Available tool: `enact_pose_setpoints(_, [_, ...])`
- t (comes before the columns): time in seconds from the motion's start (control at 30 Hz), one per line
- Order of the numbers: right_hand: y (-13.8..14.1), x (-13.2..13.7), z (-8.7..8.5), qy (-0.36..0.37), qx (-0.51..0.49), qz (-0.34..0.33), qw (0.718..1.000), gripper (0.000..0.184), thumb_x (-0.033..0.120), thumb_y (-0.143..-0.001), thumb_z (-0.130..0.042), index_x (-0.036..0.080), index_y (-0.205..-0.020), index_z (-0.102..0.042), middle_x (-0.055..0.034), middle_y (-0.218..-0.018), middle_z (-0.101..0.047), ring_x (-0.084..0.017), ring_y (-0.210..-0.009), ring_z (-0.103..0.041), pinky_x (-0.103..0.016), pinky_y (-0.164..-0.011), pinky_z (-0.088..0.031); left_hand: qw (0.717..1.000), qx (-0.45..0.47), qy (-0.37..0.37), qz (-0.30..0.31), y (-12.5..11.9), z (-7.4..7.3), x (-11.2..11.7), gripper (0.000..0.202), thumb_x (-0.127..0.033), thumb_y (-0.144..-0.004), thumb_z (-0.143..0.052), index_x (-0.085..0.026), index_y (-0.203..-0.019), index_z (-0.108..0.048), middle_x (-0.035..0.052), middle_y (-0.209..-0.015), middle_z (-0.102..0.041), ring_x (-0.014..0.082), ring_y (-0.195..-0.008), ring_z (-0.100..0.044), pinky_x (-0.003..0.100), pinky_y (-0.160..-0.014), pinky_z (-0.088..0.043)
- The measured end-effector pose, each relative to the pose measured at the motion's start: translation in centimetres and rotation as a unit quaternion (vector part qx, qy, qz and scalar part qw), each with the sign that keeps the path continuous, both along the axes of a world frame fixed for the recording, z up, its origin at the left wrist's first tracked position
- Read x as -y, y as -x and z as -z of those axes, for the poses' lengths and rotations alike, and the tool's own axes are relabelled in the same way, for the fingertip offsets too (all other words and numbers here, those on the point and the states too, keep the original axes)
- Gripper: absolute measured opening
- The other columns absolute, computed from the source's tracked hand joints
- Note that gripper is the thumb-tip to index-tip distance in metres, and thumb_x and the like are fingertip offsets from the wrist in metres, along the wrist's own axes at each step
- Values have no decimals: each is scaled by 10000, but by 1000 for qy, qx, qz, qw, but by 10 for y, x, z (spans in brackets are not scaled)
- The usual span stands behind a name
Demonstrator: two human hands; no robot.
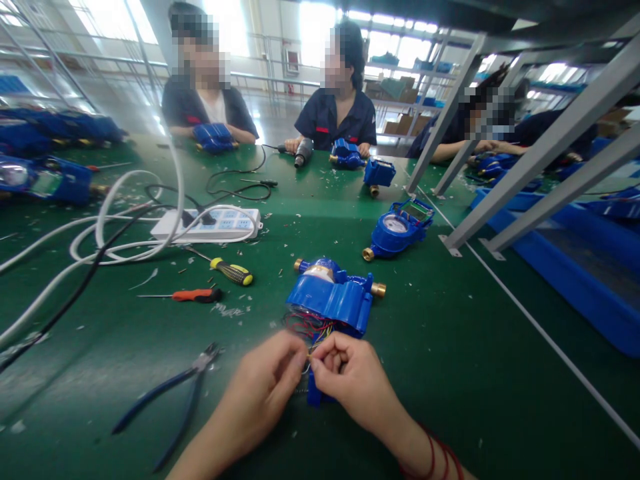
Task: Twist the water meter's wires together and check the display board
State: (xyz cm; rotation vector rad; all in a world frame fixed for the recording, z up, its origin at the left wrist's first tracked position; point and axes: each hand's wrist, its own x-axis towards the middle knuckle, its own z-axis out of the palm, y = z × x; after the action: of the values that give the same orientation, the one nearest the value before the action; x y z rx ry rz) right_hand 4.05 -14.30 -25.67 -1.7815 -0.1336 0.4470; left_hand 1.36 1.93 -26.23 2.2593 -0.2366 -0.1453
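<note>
A blue water meter (pixel 330 297) with brass end fittings lies on the green table (pixel 450 347) just ahead of my hands, its cover open and a bundle of red, yellow and dark wires (pixel 305 327) spilling toward me. My left hand (pixel 273 380) and my right hand (pixel 347 377) meet over the wires, each with fingers pinched together on thin wire ends. A small blue part (pixel 314 395) sits under my right hand. Red cords circle my right wrist.
Blue-handled pliers (pixel 170 393) lie to the left, with an orange screwdriver (pixel 193 295), a yellow-black screwdriver (pixel 230 271), a white power strip (pixel 210 225) and looped cables. More blue meters (pixel 397 230) sit farther out. Three people work across the table. Grey frame legs (pixel 540 150) and blue bins stand right.
</note>
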Motion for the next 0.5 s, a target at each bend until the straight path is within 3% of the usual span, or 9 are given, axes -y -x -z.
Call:
enact_pose_setpoints(0.23, [3, 1, 0, 63, 77, 0, 995, 42, 176, -692, -604, 154, -721, -624, 58, -546, -485, -67, -457, -416, -185, -435, -318, 997, 67, -39, 25, 1, 2, -1, 175, -277, -898, -388, -211, -826, -534, -25, -725, -550, 102, -643, -512, 209, -595, -377])
enact_pose_setpoints(0.5, [2, 3, 1, 28, 51, -2, 998, 18, 161, -705, -596, 150, -695, -606, 54, -575, -474, -72, -502, -407, -191, -462, -321, 992, 105, 14, 74, -2, 2, -7, 114, -171, -893, -396, -215, -880, -500, -1, -855, -518, 107, -780, -502, 212, -687, -390])
